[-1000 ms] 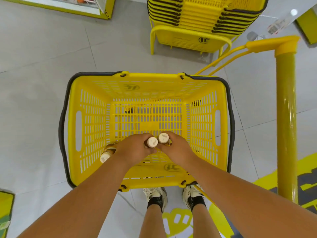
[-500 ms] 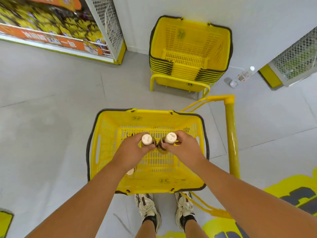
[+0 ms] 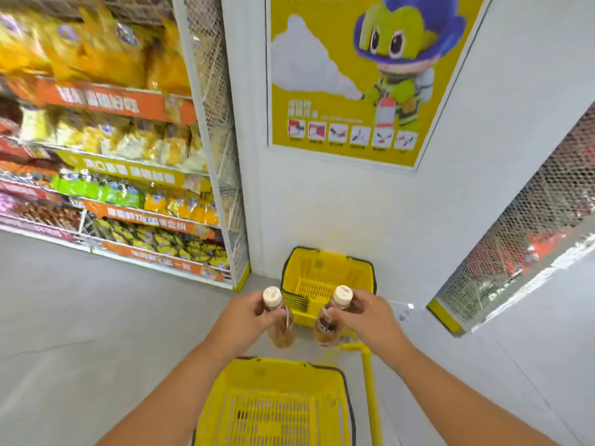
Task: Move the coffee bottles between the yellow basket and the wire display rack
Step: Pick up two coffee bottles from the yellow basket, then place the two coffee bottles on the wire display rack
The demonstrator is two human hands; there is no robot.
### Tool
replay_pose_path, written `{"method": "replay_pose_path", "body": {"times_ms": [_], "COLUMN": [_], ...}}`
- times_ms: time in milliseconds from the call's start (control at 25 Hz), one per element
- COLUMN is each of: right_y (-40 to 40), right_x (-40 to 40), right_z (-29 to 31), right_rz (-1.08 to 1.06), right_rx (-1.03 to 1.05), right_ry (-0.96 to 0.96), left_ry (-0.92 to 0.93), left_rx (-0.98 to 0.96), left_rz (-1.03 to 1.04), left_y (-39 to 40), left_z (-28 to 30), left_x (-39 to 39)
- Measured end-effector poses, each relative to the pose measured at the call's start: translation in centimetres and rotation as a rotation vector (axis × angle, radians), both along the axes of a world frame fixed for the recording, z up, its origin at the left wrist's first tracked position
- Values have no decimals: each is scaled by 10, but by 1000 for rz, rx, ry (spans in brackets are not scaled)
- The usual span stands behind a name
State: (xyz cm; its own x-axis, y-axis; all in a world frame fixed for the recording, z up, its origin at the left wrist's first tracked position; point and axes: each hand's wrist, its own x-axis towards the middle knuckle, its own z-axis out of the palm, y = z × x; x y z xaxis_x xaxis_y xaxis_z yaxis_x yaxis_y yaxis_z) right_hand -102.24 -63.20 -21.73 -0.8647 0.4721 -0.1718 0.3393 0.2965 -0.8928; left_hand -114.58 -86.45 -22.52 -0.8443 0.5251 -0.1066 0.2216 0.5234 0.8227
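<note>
My left hand (image 3: 242,320) grips a coffee bottle (image 3: 279,320) with a cream cap and brown liquid, held upright. My right hand (image 3: 365,315) grips a second coffee bottle (image 3: 329,320) of the same kind. Both bottles hang in the air above and beyond the far rim of the yellow basket (image 3: 277,410), which stands on the floor below my arms with its tall handle (image 3: 370,391) at the right. A wire rack side panel (image 3: 515,239) shows at the right.
A stack of yellow baskets (image 3: 326,281) stands against the white wall ahead. Snack shelves (image 3: 106,156) with a mesh end panel fill the left. A yellow poster (image 3: 354,75) hangs on the wall. Grey floor lies to the left and right.
Both hands have lifted the two bottles up out of the yellow basket. The view has tilted up from the basket to the wall and shelves.
</note>
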Motion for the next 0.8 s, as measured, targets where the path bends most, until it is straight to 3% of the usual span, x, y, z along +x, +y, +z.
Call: {"method": "replay_pose_path", "body": {"times_ms": [360,560,800], "right_y": [28,23,3], "right_x": [-28,-31,-36], "right_z": [245,325,376], "right_rz": [67,143,295], "right_rx": [210,200,135], "right_ry": [328,418,524], "left_ry": [290,386,433], "left_rx": [276,279,309], "left_rz": [66,83,115], "left_y": [-16,-31,-56], "left_z": [244,319,376], "left_x": [-33,-25,-4]}}
